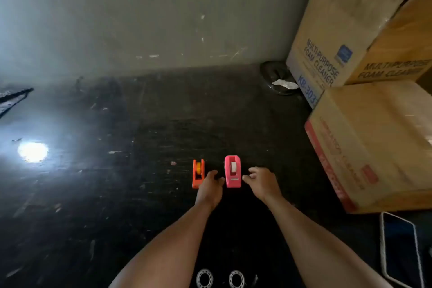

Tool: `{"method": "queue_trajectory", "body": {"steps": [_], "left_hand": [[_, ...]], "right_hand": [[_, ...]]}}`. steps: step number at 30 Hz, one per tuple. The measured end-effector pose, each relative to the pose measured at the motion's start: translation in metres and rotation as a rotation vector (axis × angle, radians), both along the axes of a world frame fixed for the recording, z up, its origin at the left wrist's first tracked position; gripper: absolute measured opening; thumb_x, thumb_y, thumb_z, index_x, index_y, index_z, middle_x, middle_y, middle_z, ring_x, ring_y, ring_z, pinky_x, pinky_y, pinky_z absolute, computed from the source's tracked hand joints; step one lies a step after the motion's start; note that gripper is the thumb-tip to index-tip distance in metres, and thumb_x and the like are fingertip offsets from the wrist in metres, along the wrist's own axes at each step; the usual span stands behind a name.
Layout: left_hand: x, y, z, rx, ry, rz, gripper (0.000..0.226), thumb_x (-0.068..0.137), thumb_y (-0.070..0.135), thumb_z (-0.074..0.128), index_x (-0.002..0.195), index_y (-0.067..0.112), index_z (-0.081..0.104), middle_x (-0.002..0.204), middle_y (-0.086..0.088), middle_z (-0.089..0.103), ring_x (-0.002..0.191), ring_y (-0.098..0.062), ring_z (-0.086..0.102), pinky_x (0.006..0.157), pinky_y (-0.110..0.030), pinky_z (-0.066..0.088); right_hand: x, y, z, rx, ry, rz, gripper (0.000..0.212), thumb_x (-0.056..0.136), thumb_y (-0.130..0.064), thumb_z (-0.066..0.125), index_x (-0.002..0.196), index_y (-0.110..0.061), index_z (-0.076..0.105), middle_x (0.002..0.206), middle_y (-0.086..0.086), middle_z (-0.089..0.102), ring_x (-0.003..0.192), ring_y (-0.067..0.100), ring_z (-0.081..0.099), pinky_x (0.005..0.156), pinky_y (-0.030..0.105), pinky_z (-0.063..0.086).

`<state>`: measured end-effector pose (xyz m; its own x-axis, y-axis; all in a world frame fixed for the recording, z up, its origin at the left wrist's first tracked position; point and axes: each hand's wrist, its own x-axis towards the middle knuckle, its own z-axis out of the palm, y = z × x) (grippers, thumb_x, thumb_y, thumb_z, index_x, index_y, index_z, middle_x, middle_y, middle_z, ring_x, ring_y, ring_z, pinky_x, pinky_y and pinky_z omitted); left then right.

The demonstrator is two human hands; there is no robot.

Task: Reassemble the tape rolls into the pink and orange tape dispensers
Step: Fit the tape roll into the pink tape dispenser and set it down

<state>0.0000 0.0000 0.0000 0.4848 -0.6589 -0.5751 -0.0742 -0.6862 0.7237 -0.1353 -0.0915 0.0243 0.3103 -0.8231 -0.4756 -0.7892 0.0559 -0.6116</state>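
A pink tape dispenser (232,171) stands on the dark floor with a pale tape roll seated in its slot. To its left stands a smaller orange tape dispenser (198,173) with a yellow roll in it. My left hand (210,186) rests between the two dispensers, fingertips close to the pink one's left side. My right hand (260,182) lies just right of the pink dispenser, fingertips near its lower right corner. Neither hand holds anything, and the fingers are loosely curled and apart.
Stacked cardboard boxes (369,142) fill the right side, reaching toward the wall (152,18). A dark round dish (277,78) with white paper sits by the boxes. A phone (401,248) lies at lower right. Two ring-shaped objects (221,278) show at the bottom edge.
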Motion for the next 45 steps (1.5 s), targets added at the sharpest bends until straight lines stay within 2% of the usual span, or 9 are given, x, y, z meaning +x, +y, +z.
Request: {"method": "queue_trajectory", "body": {"steps": [3, 7, 11, 19, 23, 25, 31, 37, 45], "left_hand": [[0.005, -0.01, -0.011, -0.004, -0.081, 0.019, 0.045, 0.106, 0.023, 0.049, 0.15, 0.022, 0.043, 0.127, -0.01, 0.068, 0.11, -0.025, 0.07, 0.101, -0.044, 0.056], [0.007, -0.018, -0.035, -0.061, -0.023, 0.08, 0.045, 0.103, 0.015, 0.054, 0.147, 0.02, 0.049, 0.11, -0.003, 0.072, 0.098, -0.019, 0.072, 0.096, -0.047, 0.059], [0.007, -0.025, -0.038, -0.107, -0.092, 0.018, 0.048, 0.101, 0.009, 0.056, 0.147, 0.019, 0.049, 0.119, -0.005, 0.072, 0.105, -0.02, 0.071, 0.097, -0.045, 0.059], [0.01, -0.026, -0.045, -0.127, -0.075, 0.035, 0.054, 0.099, 0.008, 0.061, 0.149, 0.024, 0.048, 0.132, -0.005, 0.068, 0.114, -0.019, 0.069, 0.098, -0.043, 0.059], [0.0, -0.01, -0.044, -0.099, -0.117, 0.011, 0.055, 0.098, 0.014, 0.064, 0.149, 0.027, 0.046, 0.126, -0.003, 0.069, 0.109, -0.016, 0.07, 0.093, -0.038, 0.061], [-0.009, 0.004, -0.045, -0.096, -0.131, 0.0, 0.056, 0.097, 0.016, 0.066, 0.148, 0.028, 0.047, 0.124, -0.001, 0.071, 0.106, -0.014, 0.071, 0.092, -0.04, 0.062], [-0.035, 0.056, -0.046, -0.118, -0.125, 0.003, 0.052, 0.096, 0.02, 0.069, 0.143, 0.031, 0.051, 0.115, 0.001, 0.074, 0.099, -0.011, 0.072, 0.087, -0.04, 0.064], [-0.054, 0.104, -0.046, -0.118, -0.09, 0.006, 0.049, 0.096, 0.019, 0.069, 0.141, 0.031, 0.053, 0.109, 0.003, 0.075, 0.093, -0.007, 0.073, 0.084, -0.036, 0.065], [-0.061, 0.121, -0.042, -0.122, -0.083, -0.028, 0.05, 0.095, 0.015, 0.07, 0.14, 0.03, 0.053, 0.115, 0.002, 0.074, 0.097, -0.008, 0.073, 0.087, -0.037, 0.064]], "right_hand": [[0.008, -0.01, -0.009, 0.007, -0.061, -0.031, 0.048, 0.096, -0.025, 0.07, 0.142, -0.014, 0.06, 0.136, 0.007, 0.071, 0.126, 0.019, 0.065, 0.106, 0.032, 0.048], [0.015, -0.02, -0.03, 0.028, -0.074, -0.069, 0.046, 0.094, -0.019, 0.073, 0.139, -0.011, 0.063, 0.132, 0.009, 0.073, 0.119, 0.02, 0.069, 0.11, 0.038, 0.051], [0.019, -0.026, -0.045, 0.046, -0.093, -0.085, 0.044, 0.092, -0.013, 0.075, 0.135, -0.012, 0.066, 0.126, 0.008, 0.075, 0.112, 0.021, 0.072, 0.102, 0.044, 0.058], [0.017, -0.024, -0.052, 0.072, -0.157, -0.104, 0.037, 0.093, -0.007, 0.072, 0.129, -0.014, 0.069, 0.12, 0.004, 0.075, 0.097, 0.014, 0.071, 0.093, 0.038, 0.061], [0.005, -0.01, -0.052, 0.076, -0.182, -0.086, 0.039, 0.092, -0.007, 0.073, 0.13, -0.013, 0.068, 0.12, 0.005, 0.075, 0.1, 0.016, 0.073, 0.09, 0.038, 0.062], [-0.004, 0.002, -0.052, 0.081, -0.184, -0.076, 0.039, 0.091, -0.007, 0.074, 0.13, -0.014, 0.068, 0.119, 0.005, 0.075, 0.101, 0.016, 0.074, 0.089, 0.038, 0.063], [-0.038, 0.052, -0.051, 0.088, -0.216, -0.056, 0.039, 0.091, -0.007, 0.074, 0.129, -0.014, 0.069, 0.111, -0.003, 0.072, 0.094, 0.008, 0.072, 0.077, 0.026, 0.062], [-0.06, 0.096, -0.055, 0.076, -0.237, -0.025, 0.041, 0.09, -0.009, 0.077, 0.13, -0.017, 0.069, 0.114, -0.005, 0.073, 0.1, 0.01, 0.072, 0.081, 0.029, 0.063], [-0.072, 0.119, -0.054, 0.057, -0.261, -0.039, 0.041, 0.091, -0.009, 0.075, 0.131, -0.016, 0.068, 0.118, -0.001, 0.072, 0.103, 0.01, 0.07, 0.086, 0.032, 0.063]]}}
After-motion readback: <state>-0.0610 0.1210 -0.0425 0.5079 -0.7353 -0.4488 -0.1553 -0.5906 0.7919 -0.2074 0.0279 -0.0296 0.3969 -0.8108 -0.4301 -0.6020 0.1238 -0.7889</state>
